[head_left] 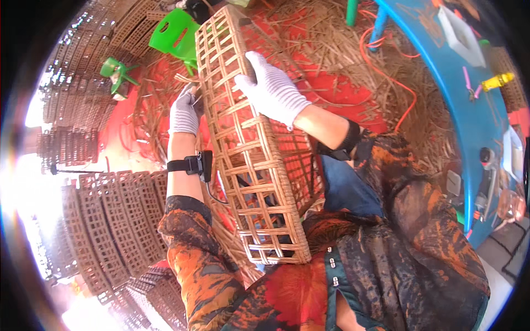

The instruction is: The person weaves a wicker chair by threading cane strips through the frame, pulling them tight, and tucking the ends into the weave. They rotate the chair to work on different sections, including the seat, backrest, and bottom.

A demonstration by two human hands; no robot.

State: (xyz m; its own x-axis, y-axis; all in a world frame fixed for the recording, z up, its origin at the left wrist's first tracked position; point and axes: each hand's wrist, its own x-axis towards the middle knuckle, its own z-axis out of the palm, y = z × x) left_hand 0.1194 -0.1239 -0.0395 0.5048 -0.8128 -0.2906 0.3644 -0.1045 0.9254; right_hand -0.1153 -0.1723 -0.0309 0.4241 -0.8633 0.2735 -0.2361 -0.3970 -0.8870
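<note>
A long rectangular wicker basket with an open lattice weave is tilted on its side in front of me, its near end against my lap. My right hand, in a striped white glove, grips its right-hand edge toward the far end, thumb and fingers over the rim. My left hand, gloved alike, is closed beside the basket's left side near the far end. Something small and dark shows at its fingertips, with pale strand ends sticking out just beyond; I cannot make out what it holds.
Stacks of woven lattice pieces stand at the left. A green plastic chair and a small green stool are at the far left. Loose cane strips and an orange cord litter the red floor. A blue table curves along the right.
</note>
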